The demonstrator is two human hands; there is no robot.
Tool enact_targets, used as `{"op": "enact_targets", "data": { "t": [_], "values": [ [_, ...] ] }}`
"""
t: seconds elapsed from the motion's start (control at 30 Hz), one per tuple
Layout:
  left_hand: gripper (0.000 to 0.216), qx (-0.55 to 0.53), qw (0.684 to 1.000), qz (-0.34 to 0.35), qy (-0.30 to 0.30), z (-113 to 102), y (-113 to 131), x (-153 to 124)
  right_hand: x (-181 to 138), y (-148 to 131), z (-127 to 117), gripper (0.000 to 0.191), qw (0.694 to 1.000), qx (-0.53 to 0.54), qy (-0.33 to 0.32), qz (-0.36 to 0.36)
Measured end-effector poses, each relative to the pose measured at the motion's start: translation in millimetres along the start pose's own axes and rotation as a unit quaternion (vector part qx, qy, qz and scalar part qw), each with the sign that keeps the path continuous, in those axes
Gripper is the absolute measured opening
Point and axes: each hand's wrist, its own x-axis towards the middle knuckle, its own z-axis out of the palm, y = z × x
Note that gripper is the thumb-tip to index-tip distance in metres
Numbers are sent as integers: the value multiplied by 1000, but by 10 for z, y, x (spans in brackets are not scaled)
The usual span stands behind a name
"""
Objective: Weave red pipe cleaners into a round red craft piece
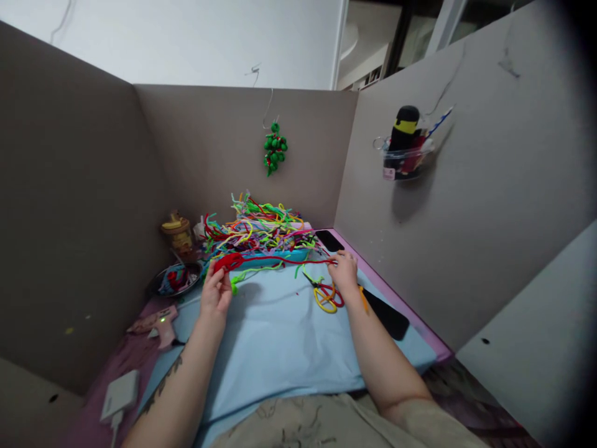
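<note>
A red pipe cleaner (280,259) stretches between my two hands above the light blue cloth (275,348). My left hand (215,291) is closed on its looped left end. My right hand (344,272) pinches the right end, close to the scissors (325,295) with yellow and red handles that lie on the cloth. Just behind both hands sits a big heap of pipe cleaners (261,230) in many colours.
A pink glue gun (156,323) and a white charger (119,394) lie at the left. A dish of scraps (176,279) and a small jar (177,233) stand behind them. Two dark phones (386,315) (329,240) lie on the right. Grey partitions enclose the desk; a green ornament (275,148) hangs at the back.
</note>
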Motion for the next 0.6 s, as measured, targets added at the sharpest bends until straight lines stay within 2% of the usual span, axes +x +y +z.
{"op": "enact_targets", "data": {
  "t": [0.1,0.17,0.27,0.33,0.4,0.47,0.53,0.6],
  "values": [
    [32,3,1000,6,-2,-18,-5,20,36,36,-132,25,993,-39,85,72],
    [33,21,1000,5,-11,-27,-35,11,64,49,-202,27,987,-25,120,100],
    [36,64,998,-9,-26,-36,-115,-34,94,51,-218,28,981,87,132,113],
    [39,94,994,-16,-47,-41,-189,-81,92,15,-169,29,959,222,119,133],
    [43,120,990,-16,-78,-46,-272,-134,63,-68,-106,28,904,387,72,167],
    [45,144,984,-13,-104,-53,-350,-188,7,-190,-66,27,821,535,-15,199],
    [46,173,977,-8,-128,-60,-412,-236,-67,-327,-60,27,756,617,-95,197],
    [47,200,969,1,-147,-70,-452,-270,-148,-457,-74,26,722,649,-152,188]
  ]
}}
